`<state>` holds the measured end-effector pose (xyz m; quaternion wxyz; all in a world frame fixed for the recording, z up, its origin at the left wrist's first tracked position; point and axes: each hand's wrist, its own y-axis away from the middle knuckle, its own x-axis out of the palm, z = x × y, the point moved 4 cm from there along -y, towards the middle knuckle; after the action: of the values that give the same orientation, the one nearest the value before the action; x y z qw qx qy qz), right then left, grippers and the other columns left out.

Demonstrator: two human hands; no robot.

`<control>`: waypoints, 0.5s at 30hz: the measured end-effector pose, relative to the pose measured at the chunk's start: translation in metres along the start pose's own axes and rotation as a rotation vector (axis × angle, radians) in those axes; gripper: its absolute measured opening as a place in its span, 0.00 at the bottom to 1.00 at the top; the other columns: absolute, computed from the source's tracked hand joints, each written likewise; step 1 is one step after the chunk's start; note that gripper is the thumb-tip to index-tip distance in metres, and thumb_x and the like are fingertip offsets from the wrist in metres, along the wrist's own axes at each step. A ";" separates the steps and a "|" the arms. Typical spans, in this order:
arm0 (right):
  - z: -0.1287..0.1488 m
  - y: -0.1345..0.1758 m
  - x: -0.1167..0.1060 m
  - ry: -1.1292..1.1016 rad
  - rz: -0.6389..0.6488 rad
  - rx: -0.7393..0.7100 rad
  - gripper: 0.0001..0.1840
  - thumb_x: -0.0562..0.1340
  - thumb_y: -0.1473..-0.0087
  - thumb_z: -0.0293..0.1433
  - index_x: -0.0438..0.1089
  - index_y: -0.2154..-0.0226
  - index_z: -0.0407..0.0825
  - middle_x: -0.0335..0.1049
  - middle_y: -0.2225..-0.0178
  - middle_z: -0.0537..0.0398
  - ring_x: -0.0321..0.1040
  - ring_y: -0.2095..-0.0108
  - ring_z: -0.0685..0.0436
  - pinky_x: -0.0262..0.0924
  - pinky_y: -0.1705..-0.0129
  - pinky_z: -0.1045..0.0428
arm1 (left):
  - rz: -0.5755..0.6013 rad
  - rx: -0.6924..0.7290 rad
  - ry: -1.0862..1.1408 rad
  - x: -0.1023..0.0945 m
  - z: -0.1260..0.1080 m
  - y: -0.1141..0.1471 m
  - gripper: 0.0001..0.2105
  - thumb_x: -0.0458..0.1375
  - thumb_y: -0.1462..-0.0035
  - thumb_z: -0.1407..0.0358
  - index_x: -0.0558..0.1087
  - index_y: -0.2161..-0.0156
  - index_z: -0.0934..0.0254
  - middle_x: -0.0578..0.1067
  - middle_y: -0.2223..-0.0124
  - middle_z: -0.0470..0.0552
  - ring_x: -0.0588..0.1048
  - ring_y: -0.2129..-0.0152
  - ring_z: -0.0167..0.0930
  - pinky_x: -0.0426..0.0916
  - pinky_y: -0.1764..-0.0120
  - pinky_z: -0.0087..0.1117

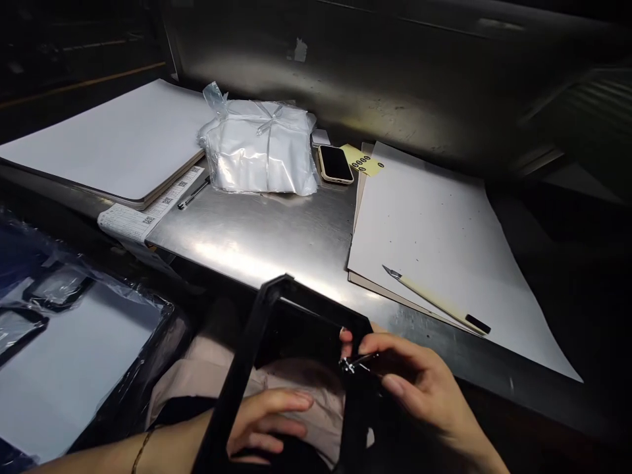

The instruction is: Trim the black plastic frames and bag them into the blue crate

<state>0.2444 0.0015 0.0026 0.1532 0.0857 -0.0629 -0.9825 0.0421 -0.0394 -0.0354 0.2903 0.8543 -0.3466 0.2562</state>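
Observation:
A black rectangular frame (240, 355) with an open middle is tilted over my lap. My left hand (271, 418) shows through its opening, fingers stretched out and apart with nothing in them; the forearm passes behind the frame's left side. Between the thumb and fingers of my right hand (424, 375) are small shiny metal nail clippers (349, 365). Their jaws are at the inner edge of the frame's right side. I cannot tell whether they touch it. Dark shadow hides part of the clippers and the frame's lower end.
On the metal bench (247, 227) lie a white board stack (123, 138), a tied plastic-wrapped bundle (266, 148), a pen (195, 193), and a phone (336, 164). A craft knife (434, 296) rests on white sheets (444, 224) at right. Bagged black frames (59, 289) are in a lined container at left.

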 end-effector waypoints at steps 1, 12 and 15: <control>0.005 -0.004 -0.005 0.097 0.094 -0.030 0.09 0.61 0.55 0.38 0.69 0.68 0.54 0.71 0.68 0.54 0.66 0.59 0.41 0.60 0.58 0.48 | -0.009 -0.055 0.010 -0.006 -0.002 -0.001 0.17 0.55 0.48 0.62 0.66 0.52 0.56 0.70 0.50 0.53 0.71 0.56 0.40 0.63 0.58 0.41; 0.039 -0.008 0.005 0.483 0.137 -0.156 0.08 0.61 0.53 0.34 0.67 0.66 0.57 0.59 0.50 0.58 0.59 0.51 0.46 0.56 0.52 0.53 | 0.261 -0.030 0.090 0.000 -0.032 0.005 0.19 0.50 0.45 0.60 0.61 0.50 0.67 0.78 0.62 0.61 0.77 0.67 0.39 0.67 0.64 0.38; 0.047 0.008 0.016 0.580 -0.032 -0.322 0.09 0.58 0.51 0.30 0.65 0.63 0.54 0.66 0.67 0.57 0.67 0.67 0.52 0.63 0.69 0.60 | 0.141 -0.039 0.018 0.004 -0.026 0.019 0.23 0.52 0.46 0.60 0.56 0.46 0.65 0.77 0.60 0.59 0.74 0.61 0.40 0.63 0.56 0.44</control>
<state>0.2232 -0.0067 0.0477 0.1608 0.3377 0.1408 -0.9167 0.0239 -0.0352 -0.0089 0.2914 0.8195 -0.4083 0.2771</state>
